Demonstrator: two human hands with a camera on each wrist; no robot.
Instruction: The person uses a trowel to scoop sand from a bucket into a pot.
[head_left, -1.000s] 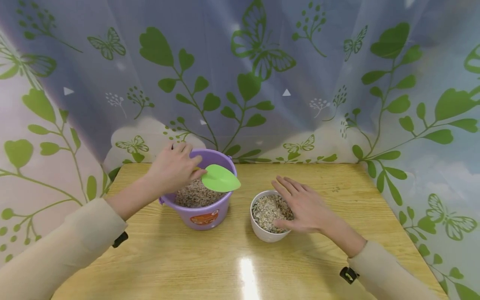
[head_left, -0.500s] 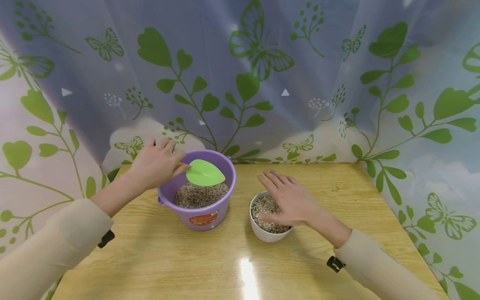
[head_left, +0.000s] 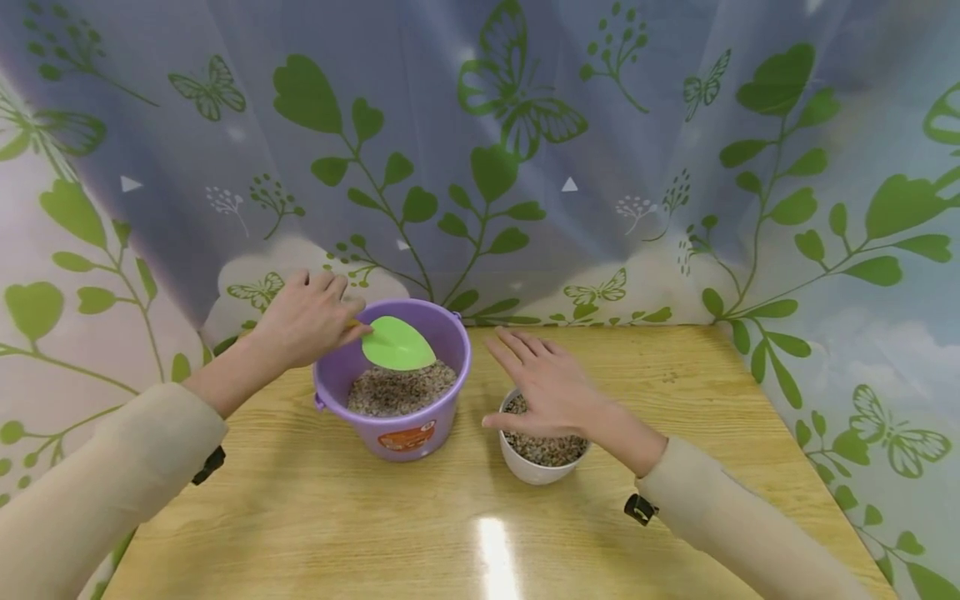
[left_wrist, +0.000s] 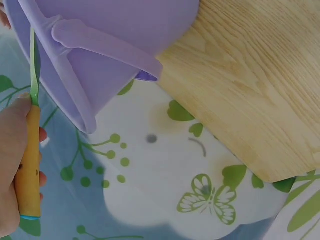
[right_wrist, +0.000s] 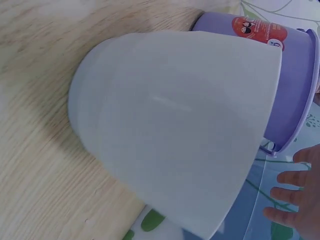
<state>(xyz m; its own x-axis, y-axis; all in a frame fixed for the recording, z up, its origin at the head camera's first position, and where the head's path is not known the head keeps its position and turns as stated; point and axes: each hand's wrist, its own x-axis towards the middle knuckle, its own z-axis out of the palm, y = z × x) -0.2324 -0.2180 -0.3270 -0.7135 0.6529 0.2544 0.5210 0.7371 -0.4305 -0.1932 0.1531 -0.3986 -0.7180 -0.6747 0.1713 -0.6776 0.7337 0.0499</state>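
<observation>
In the head view my left hand [head_left: 303, 321] grips a small trowel with a green blade [head_left: 399, 343]. Its orange-yellow handle [left_wrist: 31, 160] shows between thumb and fingers in the left wrist view. The blade hangs over the inside of a purple bucket [head_left: 366, 427], above the grainy, gravel-like material [head_left: 401, 393] in it. My right hand [head_left: 551, 385] is spread palm down above a white pot [head_left: 534, 472] of similar gravel, hiding its far part. Its fingers are straight; whether the palm touches the gravel, I cannot tell. The pot's side [right_wrist: 170, 115] fills the right wrist view.
Both containers stand upright on a wooden table [head_left: 420, 533], the bucket left of the pot with a gap between them. A printed curtain [head_left: 570, 250] with leaves and butterflies hangs behind the table and at its sides. The bucket's handle [left_wrist: 110, 50] hangs down its outside.
My left hand has drawn the trowel leftward, from the bucket's right rim to over its middle. My right hand has shifted left across the pot, exposing gravel on the right.
</observation>
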